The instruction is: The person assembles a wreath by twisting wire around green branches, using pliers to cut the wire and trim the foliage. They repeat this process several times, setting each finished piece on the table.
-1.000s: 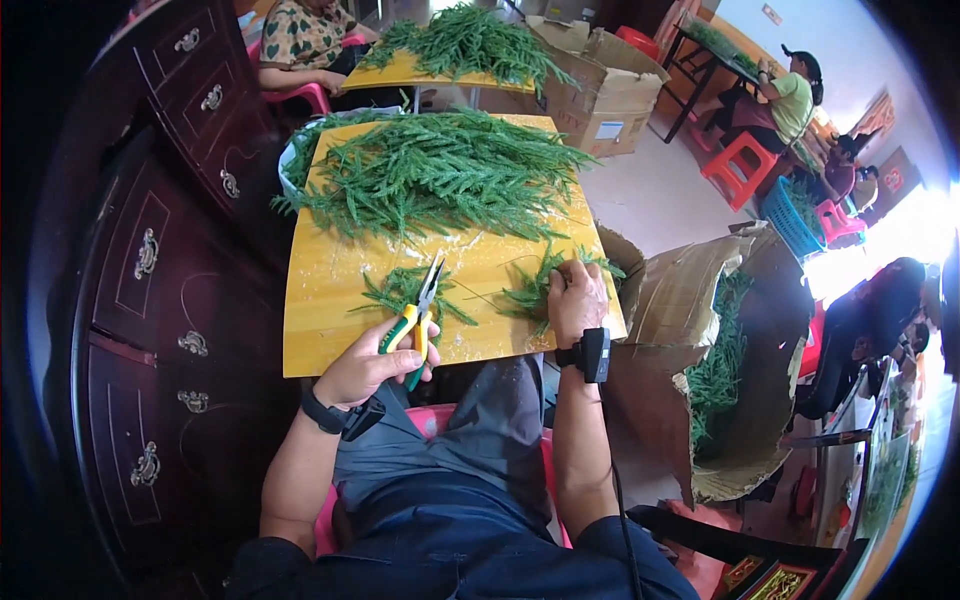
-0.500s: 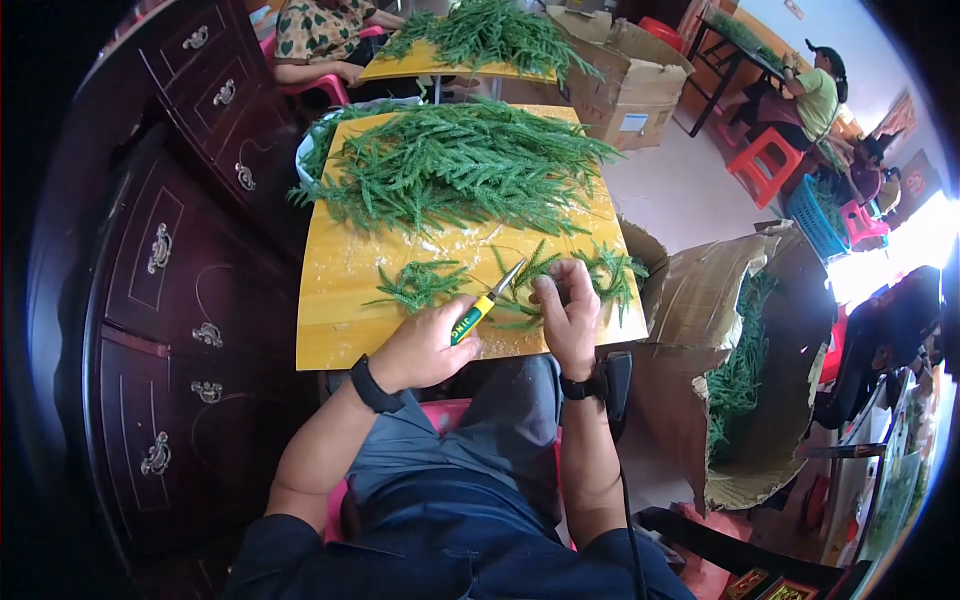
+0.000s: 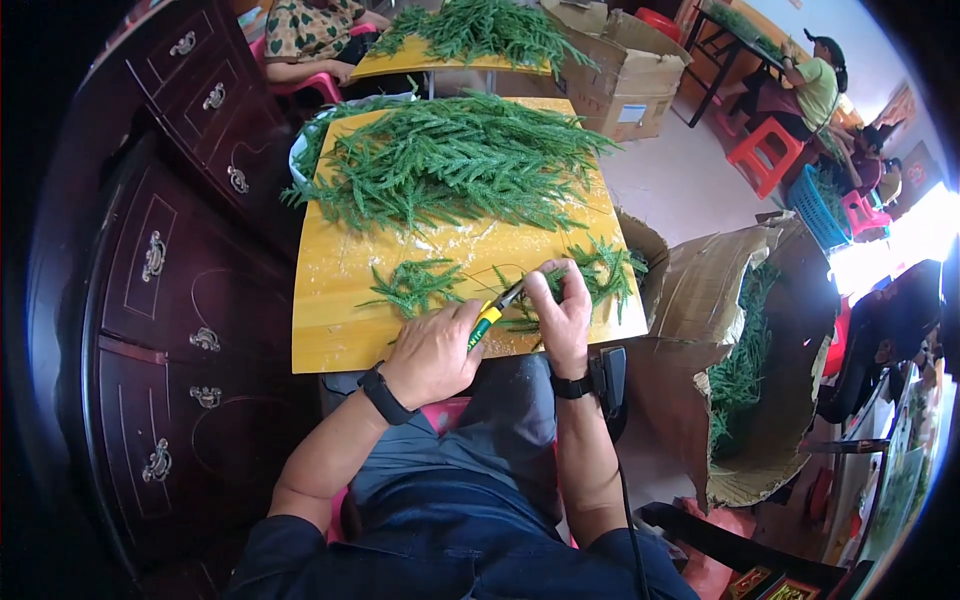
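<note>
Gripping yellow-and-green pliers [image 3: 484, 325] in the left hand [image 3: 432, 350], with fingers curled firmly round the handles and the back of the hand turned up. Narrow metal nose slanting away to the right, reaching the thumb of the right hand [image 3: 564, 318]; too small at its tip to make out as parted or meeting.

On the right, thumb and index finger bent toward each other, close about a middle sprig [image 3: 519, 325]. With the fingertips partly covered, impossible to tell whether pinched tight on it. Thin, feathery and green, with short needle-like leaves, and visible only in part, under the pliers and beside the right thumb.

Just ahead of the left fingers, a small bunch [image 3: 412, 288] of green, curled loosely, with needles poking out all round, lying on the yellow tabletop [image 3: 335, 335]. Just to the right of the right fingers, a curled clump [image 3: 608, 275], similarly needled, near the right edge.

Well ahead of both hands, a big heap [image 3: 465, 165] of long leafy sprays, thickly overlapped, mostly lying sideways. Between heap and fingers, scattered white flecks [image 3: 452, 241]. Off to the right of the right fingers, a torn brown carton [image 3: 690, 300], with more greenery [image 3: 738, 375] inside.
</note>
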{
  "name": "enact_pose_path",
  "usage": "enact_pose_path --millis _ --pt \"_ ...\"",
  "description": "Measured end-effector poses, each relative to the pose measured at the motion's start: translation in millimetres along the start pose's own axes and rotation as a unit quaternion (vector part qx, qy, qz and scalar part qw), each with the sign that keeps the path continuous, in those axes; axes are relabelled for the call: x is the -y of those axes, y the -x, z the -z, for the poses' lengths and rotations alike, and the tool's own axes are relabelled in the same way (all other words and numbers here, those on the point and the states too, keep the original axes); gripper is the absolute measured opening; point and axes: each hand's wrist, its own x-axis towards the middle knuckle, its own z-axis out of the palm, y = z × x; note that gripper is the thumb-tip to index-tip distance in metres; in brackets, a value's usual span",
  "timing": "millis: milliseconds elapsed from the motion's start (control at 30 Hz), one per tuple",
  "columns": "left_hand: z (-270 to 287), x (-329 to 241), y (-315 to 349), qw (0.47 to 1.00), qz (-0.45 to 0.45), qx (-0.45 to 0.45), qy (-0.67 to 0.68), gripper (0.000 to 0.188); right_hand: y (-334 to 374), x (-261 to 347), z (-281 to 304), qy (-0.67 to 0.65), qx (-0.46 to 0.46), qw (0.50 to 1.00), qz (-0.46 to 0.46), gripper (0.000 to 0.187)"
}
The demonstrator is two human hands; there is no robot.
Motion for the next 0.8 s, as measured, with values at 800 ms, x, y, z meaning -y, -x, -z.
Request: enact_pose_path --millis 800 --pt "1.4 28.2 -11.4 0.987 0.010 0.015 0.160 0.042 5.4 -7.2 -7.9 -0.091 0.040 0.995 -0.026 0.015"
